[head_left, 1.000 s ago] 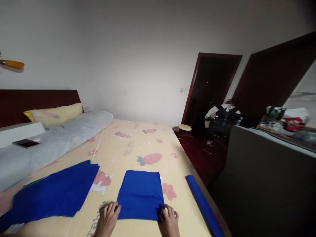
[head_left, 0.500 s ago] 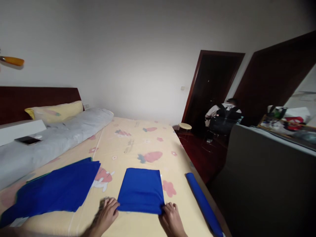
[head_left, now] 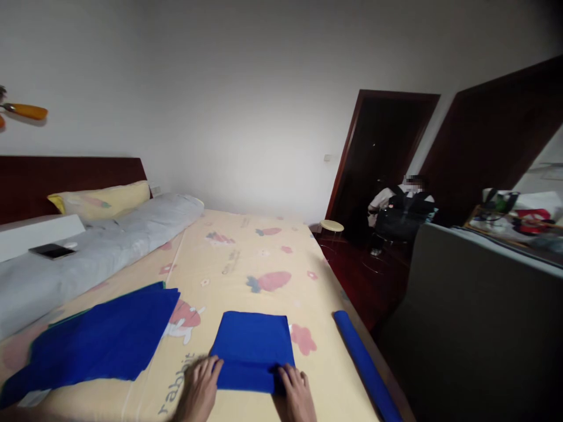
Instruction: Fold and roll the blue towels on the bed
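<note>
My left hand (head_left: pixel 200 391) and right hand (head_left: pixel 295 395) pinch the near corners of the folded blue cloth (head_left: pixel 253 350), fingers curled shut on its edge to keep it square on the bed (head_left: pixel 246 258), between a cloth pile (head_left: pixel 101 340) and a roll (head_left: pixel 365 366).

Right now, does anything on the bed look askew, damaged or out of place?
Nothing damaged. The folded blue cloth lies square under both hands. The loose blue sheets to its left lie fanned and uneven, and a blue roll sits along the bed's right edge.
</note>
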Demonstrator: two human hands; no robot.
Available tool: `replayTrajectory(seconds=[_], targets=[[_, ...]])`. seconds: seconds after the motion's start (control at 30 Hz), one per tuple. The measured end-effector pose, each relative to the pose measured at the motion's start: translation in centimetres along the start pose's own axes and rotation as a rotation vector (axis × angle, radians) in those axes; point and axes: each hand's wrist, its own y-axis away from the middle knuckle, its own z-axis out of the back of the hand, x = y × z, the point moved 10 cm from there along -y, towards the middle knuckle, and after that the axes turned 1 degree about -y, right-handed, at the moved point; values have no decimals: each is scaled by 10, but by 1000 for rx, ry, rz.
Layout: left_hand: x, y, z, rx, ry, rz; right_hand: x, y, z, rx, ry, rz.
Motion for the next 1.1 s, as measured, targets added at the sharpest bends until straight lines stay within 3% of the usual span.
replayTrajectory(seconds=[0.07, 0.13, 0.23, 0.3, 0.43, 0.5, 0.57, 0.73, 0.8, 0.87, 1.03, 1.1], targets=[[-43, 0, -10, 20, 71, -193, 28, -1, -19, 3, -60, 110], [-85, 4, -9, 11, 153, -389, 52, -5, -34, 0, -113, 130], [-110, 4, 2, -39, 186, -499, 65, -12, -43, 12, -146, 56], [-95, 2, 5, -33, 152, -460, 51, -11, -39, 46, -140, 6], [-25, 0, -2, -16, 54, -251, -12, 3, -20, 88, -66, -132], [-2, 0, -7, -26, 18, -162, -33, 8, -14, 93, -33, -193], [-4, -3, -12, -39, 14, -139, -28, 4, -13, 95, -27, -197], [-87, -16, -15, -18, 177, -368, 54, -25, -33, 171, -191, 6], [-98, -22, -14, -2, 200, -364, 64, -32, -37, 184, -220, -23], [-84, -27, -14, 25, 160, -265, 48, -32, -38, 181, -193, -119], [-13, -25, -15, 94, 13, 60, -31, -15, -29, 118, -60, -380], [-8, -25, -15, 84, -4, 92, -41, -14, -28, 106, -24, -403]])
